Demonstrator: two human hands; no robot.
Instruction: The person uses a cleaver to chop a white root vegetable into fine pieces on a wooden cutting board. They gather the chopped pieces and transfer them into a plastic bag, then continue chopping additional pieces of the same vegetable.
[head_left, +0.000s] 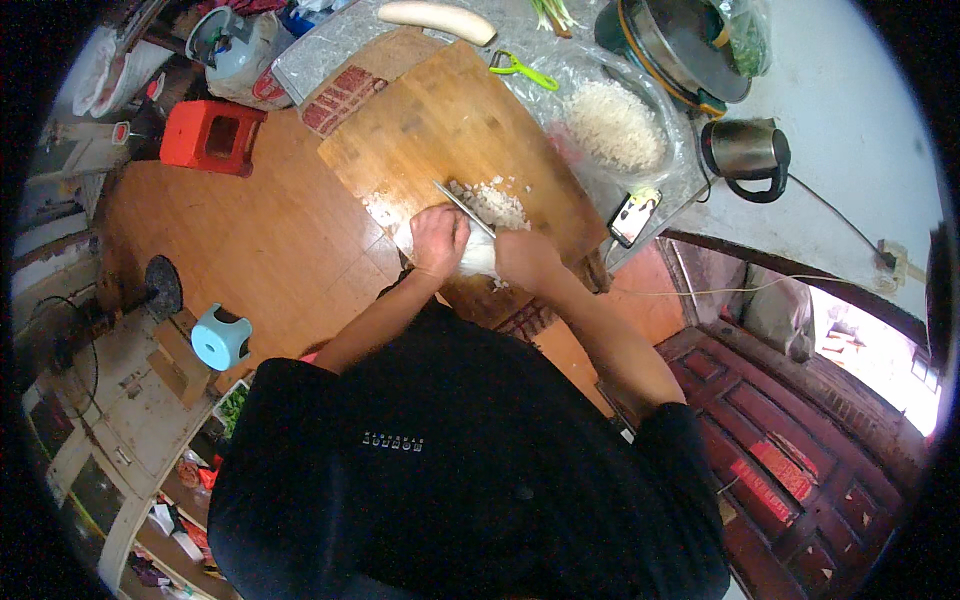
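Observation:
My right hand (526, 259) grips a kitchen knife (463, 208); its handle is hidden in the fist, and the blade is seen nearly edge-on. Just left of the blade, my left hand (439, 238) presses with curled fingers on a white vegetable (478, 255), possibly radish, which both hands partly cover. Small diced white pieces (496, 204) lie heaped on the far side of the blade. All of this rests on a wooden cutting board (442, 112), near the edge closest to me. A few more bits are scattered at the board's left edge.
Beyond the board lie a peeled white radish (437, 21), a green peeler (525, 70) and scallions (553, 16). To the right are a plastic-lined heap of chopped white pieces (615, 126), a phone (635, 217), an electric kettle (746, 156) and a large pot (675, 49). A red stool (208, 138) stands left.

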